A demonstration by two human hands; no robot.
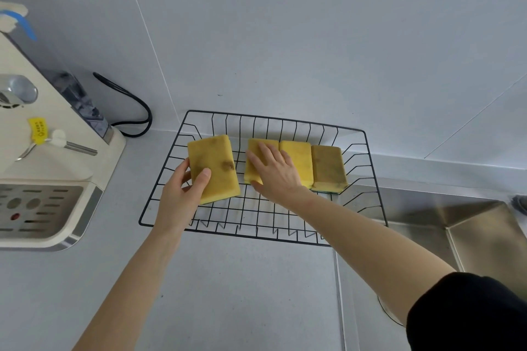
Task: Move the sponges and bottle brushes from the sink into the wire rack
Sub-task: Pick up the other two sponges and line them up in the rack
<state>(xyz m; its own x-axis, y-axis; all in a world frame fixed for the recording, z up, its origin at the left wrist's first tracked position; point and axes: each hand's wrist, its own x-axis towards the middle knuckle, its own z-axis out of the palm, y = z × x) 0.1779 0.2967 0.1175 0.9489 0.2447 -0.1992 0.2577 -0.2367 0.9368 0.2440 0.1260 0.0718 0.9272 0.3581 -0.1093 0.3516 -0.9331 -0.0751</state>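
A black wire rack (370, 157) sits on the grey counter against the wall. My left hand (179, 194) grips a stained yellow sponge (215, 162) at its left edge, over the rack's left part. My right hand (275, 171) lies flat, fingers spread, on a second yellow sponge (252, 168) in the rack. To its right lie a clean yellow sponge (298, 159) and a brownish, dirtier sponge (328, 168), side by side and touching. No bottle brushes are in view.
A cream coffee machine (42, 174) with a black cable (137, 111) stands at the left. The steel sink (470, 231) opens at the right, beside the rack's corner. Bare grey counter (228, 293) lies in front of the rack.
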